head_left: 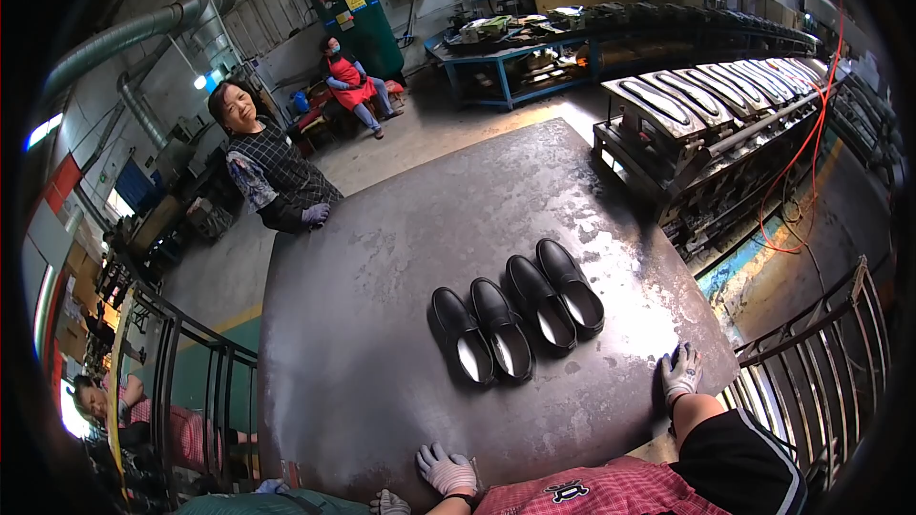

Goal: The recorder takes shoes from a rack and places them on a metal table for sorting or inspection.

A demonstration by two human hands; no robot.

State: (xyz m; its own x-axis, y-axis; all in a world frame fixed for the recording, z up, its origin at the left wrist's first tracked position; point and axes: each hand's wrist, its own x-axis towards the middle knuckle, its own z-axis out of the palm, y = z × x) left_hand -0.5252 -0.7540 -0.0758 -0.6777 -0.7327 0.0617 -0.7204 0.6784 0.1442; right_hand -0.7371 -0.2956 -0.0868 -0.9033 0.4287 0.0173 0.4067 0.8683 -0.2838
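Both gloved hands, left hand (446, 469) and right hand (680, 372), rest flat and empty on the metal table (382, 324) edge. Four black shoes (516, 318) sit mid-table beyond them; probably light, stiff-soled, best gripped at the heel.

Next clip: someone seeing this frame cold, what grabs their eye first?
Four black shoes in a slanted row at the middle of a big dark metal table. At its near edge rest two gloved hands, the left hand and the right hand. A person in a checked top stands at the table's far left corner, and a line of metal moulds runs along the right.
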